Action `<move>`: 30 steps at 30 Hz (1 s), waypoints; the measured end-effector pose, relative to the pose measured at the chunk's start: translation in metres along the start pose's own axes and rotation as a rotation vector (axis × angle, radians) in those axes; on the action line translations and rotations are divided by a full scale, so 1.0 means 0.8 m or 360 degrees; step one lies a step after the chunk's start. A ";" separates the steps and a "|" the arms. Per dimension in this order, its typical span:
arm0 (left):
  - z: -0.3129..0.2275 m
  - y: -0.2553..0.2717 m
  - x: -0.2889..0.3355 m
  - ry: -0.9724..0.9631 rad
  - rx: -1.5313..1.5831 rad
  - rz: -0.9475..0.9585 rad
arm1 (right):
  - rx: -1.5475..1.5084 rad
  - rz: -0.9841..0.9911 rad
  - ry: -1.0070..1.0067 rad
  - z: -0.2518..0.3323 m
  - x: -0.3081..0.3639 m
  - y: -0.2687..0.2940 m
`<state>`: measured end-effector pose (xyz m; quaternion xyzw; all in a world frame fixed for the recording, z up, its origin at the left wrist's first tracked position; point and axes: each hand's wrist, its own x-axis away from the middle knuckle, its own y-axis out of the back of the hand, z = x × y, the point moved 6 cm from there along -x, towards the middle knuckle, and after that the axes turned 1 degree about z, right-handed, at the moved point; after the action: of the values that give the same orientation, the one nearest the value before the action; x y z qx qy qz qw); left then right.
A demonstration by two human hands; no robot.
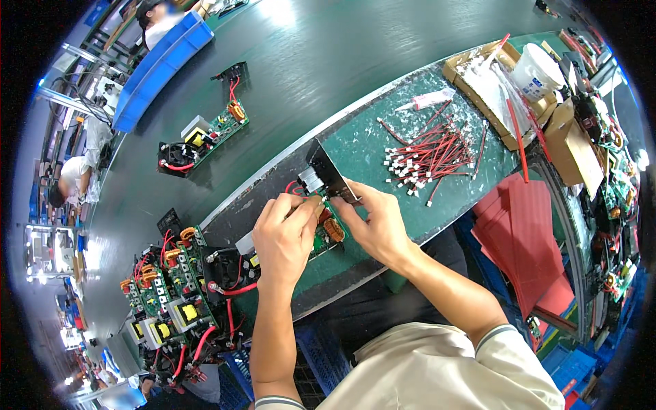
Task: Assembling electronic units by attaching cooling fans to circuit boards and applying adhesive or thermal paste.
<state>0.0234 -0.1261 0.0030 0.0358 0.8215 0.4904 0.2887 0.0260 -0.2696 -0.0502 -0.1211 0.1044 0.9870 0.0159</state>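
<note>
A green circuit board [320, 239] with a copper coil [333, 230] lies at the work surface's near edge, partly covered by my hands. At its far side a black metal panel [331, 173] stands tilted, with a silvery block and red wires beside it. My right hand [374, 222] grips the panel's lower end between thumb and fingers. Over the board, my left hand [283, 229] is closed in a pinch close to the right thumb; what its fingertips hold is too small to name.
Several similar boards [164, 294] stand crowded at the left. Another board [212, 137] lies on the conveyor belt [294, 61], near a blue bin [164, 68]. Red-and-black cables [437, 154] are piled at the right, before a cardboard tray [488, 82]. Red sheets [523, 239] hang beyond the edge.
</note>
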 end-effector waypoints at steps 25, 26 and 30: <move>0.005 -0.010 0.007 -0.0081 -0.0301 -0.0059 | 0.0414 -0.0063 0.0104 0.009 -0.008 -0.015; 0.011 -0.002 0.007 -0.0040 -0.0186 -0.0070 | 0.0364 -0.0050 0.0007 -0.003 -0.017 -0.009; 0.042 0.054 0.051 0.0224 -0.0143 0.0014 | 0.0959 0.0313 -0.0361 -0.017 -0.011 0.024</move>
<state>-0.0031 -0.0635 0.0089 -0.0081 0.8169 0.5292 0.2294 0.0368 -0.2909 -0.0572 0.0103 0.4002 0.9158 -0.0328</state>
